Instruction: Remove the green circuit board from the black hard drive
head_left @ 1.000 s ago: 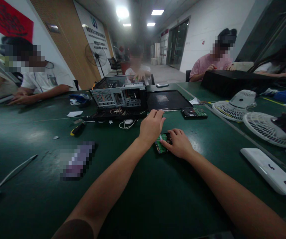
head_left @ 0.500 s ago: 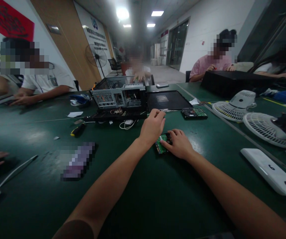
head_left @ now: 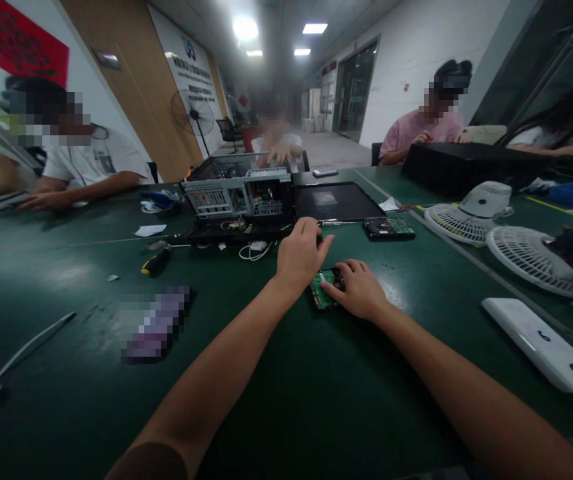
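A hard drive with a green circuit board facing up lies on the green table. My right hand grips it, thumb across the board and fingers over the far edge. Just behind and to the left of the drive, my left hand is raised with its fingers curled and its thumb pointing right. A small dark bit shows by those fingers, but what they hold is hidden. An opened computer case stands beyond my left hand, with a black panel lying to its right.
A second hard drive lies behind my right hand. White fan parts and a white plastic housing are on the right. A yellow-black screwdriver and a blurred-out purple object are on the left. Several people sit around the table.
My left hand has shifted slightly left and its thumb now sticks out to the right. My right hand stays on the hard drive. Another person's hand at the left edge has gone from view.
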`<state>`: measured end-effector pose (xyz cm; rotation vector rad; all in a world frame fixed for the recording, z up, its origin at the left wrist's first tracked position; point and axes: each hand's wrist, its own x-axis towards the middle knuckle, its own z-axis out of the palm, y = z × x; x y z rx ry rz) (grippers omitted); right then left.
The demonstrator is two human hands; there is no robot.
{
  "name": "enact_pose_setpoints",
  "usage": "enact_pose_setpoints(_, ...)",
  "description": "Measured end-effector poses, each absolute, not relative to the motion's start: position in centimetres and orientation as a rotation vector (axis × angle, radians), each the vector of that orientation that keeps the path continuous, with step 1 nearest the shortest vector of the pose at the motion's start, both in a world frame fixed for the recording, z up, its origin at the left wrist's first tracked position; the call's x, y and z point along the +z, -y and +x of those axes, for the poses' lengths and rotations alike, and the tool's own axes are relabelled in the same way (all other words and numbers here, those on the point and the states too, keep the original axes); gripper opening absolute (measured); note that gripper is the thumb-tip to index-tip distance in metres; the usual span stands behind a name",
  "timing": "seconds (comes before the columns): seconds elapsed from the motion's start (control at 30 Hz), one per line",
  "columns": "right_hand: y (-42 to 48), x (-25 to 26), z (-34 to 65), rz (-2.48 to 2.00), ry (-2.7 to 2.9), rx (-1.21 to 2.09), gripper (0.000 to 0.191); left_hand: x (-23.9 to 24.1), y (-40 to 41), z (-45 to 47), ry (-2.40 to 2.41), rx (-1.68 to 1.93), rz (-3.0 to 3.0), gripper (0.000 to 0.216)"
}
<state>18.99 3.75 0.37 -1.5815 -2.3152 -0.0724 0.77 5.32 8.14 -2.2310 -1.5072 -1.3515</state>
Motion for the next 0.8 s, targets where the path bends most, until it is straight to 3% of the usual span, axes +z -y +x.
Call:
enact_pose_setpoints(0.13,-3.7,0.47,18.99,-1.581,2.314,-0.069,0.071,7.99,-5.42,0.7,1.53,-1.328,-2.234,0.025)
enact_pose_setpoints(0.43,-3.67,0.51,19.02,-1.584,2.316,-0.065,0.07,7.95,-5.71,0.9,1.505,-1.434,-2.246,0.014)
enact_pose_setpoints(0.63,-3.71,0.49,18.95,-1.578,2.315,-0.067,0.069,7.52,-5.85,1.01,1.414,-1.548,-2.275,0.025)
enact_pose_setpoints(0.8,-3.71,0.51,18.94,-1.568,2.313,-0.066,0.068,7.69,-5.9,1.11,1.383,-1.605,-2.282,0.016)
